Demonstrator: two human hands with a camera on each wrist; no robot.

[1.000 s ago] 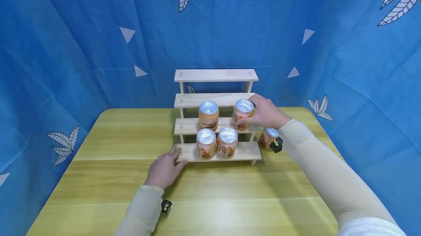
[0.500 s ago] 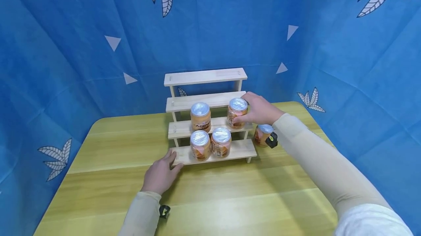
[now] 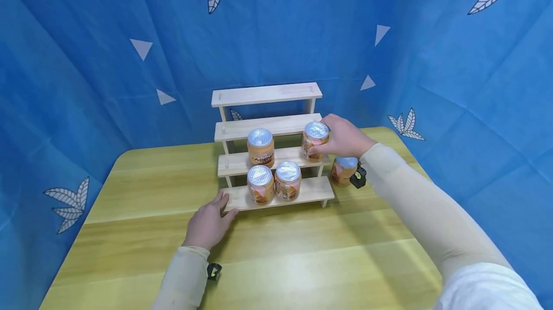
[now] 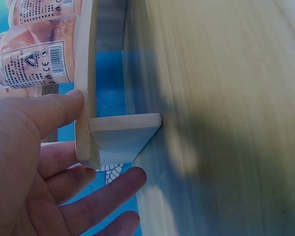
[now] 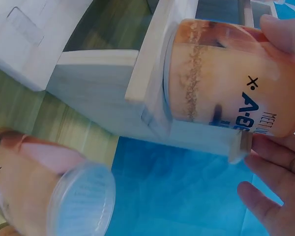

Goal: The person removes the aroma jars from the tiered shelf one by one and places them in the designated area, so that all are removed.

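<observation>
A pale wooden four-step display stand carries clear jars with silver lids and peach-coloured sides. My right hand grips a jar at the right end of the second step from the bottom, thumb and fingers on opposite sides. In the right wrist view that jar stands with its base against the board. Another jar stands left of it on the same step. Two jars, a left one and a right one, share the bottom step. My left hand pinches that step's left end between thumb and index finger.
One more jar stands on the table right of the stand, partly behind my right wrist. The wooden table runs back to a blue patterned cloth behind and at both sides.
The head view has shifted a little. The gripped jar has moved slightly right along its step, closer to the end. My left hand stays at the bottom step's left end.
</observation>
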